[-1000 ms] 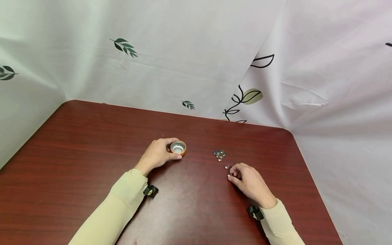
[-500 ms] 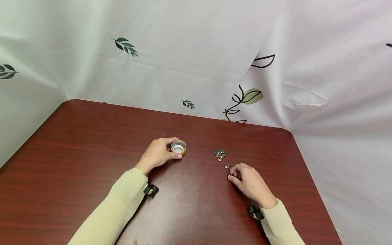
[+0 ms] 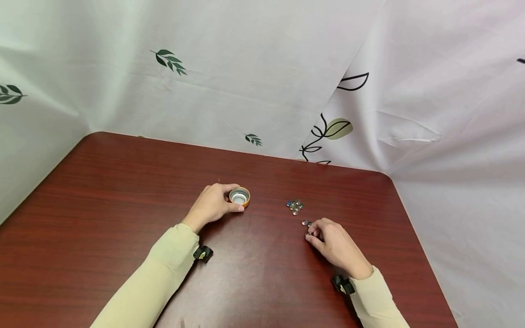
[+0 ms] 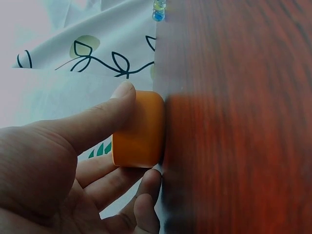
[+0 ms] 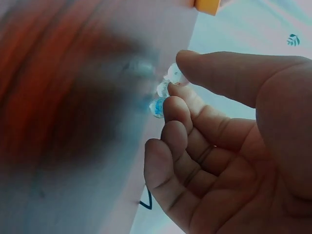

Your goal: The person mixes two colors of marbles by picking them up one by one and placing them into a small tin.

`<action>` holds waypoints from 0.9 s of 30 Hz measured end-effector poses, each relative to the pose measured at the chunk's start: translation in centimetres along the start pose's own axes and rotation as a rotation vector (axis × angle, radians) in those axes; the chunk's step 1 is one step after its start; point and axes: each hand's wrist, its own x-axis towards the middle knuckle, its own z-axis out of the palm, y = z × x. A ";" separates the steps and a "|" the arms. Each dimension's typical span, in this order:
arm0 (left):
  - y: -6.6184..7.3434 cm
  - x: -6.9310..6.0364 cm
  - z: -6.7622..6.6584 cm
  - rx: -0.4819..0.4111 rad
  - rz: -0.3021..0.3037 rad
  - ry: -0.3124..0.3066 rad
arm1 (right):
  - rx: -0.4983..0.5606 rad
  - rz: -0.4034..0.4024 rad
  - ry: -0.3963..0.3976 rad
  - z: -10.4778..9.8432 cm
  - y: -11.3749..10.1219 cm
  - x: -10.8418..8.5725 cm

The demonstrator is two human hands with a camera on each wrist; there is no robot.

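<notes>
My left hand (image 3: pixel 211 205) grips a small round orange tin (image 4: pixel 141 131), thumb on one side and fingers on the other. It stands on the table with its bare silver inside facing up. To the right, my right hand (image 3: pixel 338 243) pinches a clear glass marble (image 5: pixel 175 72) between thumb and index finger, low over the table. In the right wrist view a blue-tinted marble (image 5: pixel 157 107) lies close by the fingertips. Just beyond that hand, the head view has two loose marbles, one clear marble (image 3: pixel 304 222) and one darker marble (image 3: pixel 309 224).
Several more glass marbles (image 3: pixel 295 212) sit in a tight cluster between the hands, farther back. The dark red wooden table (image 3: pixel 254 264) ends at a white curtain (image 3: pixel 246 82) with leaf prints, which also hangs along its left and right sides.
The marble at my right fingertips has turned or shifted slightly between thumb and finger. Both hands stay in nearly the same place, and the tin stands as before.
</notes>
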 end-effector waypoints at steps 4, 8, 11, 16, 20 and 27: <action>0.0 0.0 0.0 -0.002 0.002 0.003 | 0.010 0.021 -0.003 -0.3 -0.2 0.1; 0.0 0.0 0.0 -0.003 -0.004 0.000 | 0.018 0.030 0.002 -0.4 -0.4 0.3; 0.0 0.0 0.0 0.001 -0.008 -0.002 | 0.022 0.017 0.016 -0.5 -0.5 0.5; 0.0 0.1 0.0 0.017 -0.006 -0.005 | 0.045 0.012 0.036 -0.7 -0.9 0.8; 0.0 0.1 0.0 0.023 -0.007 -0.005 | 0.063 0.018 0.048 -0.8 -1.3 1.1; 0.0 0.0 0.0 0.013 -0.020 -0.012 | 0.094 0.006 0.078 -0.8 -2.2 1.9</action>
